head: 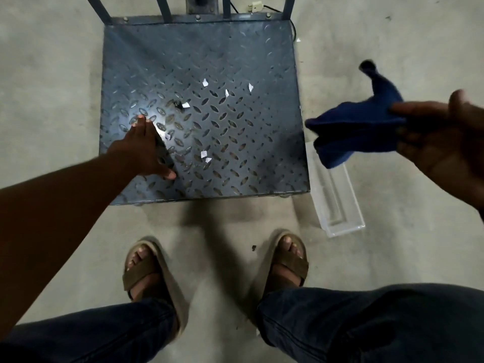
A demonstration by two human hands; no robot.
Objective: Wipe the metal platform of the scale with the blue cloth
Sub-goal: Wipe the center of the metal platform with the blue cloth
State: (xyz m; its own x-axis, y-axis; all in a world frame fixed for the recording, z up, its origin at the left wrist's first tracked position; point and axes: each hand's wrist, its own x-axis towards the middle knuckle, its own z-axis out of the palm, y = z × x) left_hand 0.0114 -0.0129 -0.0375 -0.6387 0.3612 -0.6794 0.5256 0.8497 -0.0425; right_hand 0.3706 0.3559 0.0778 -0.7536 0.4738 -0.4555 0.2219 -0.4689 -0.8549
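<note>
The scale's metal platform [235, 61] is a grey-blue diamond-tread plate on the floor in front of me. Several white paper scraps [205, 82] and a small dark bit [178, 104] lie on it. My left hand [146, 148] reaches over its left front part, fingers straight, touching or just above the plate. My right hand [442, 137] is raised to the right of the platform and holds the blue cloth [358, 127], which hangs loose in the air beside the platform's right edge.
A clear plastic tray [337, 205] lies on the concrete floor by the platform's right front corner. The scale's upright rails [165, 9] and a cable with a plug [252, 7] are behind the platform. My sandalled feet [146, 271] stand just before it.
</note>
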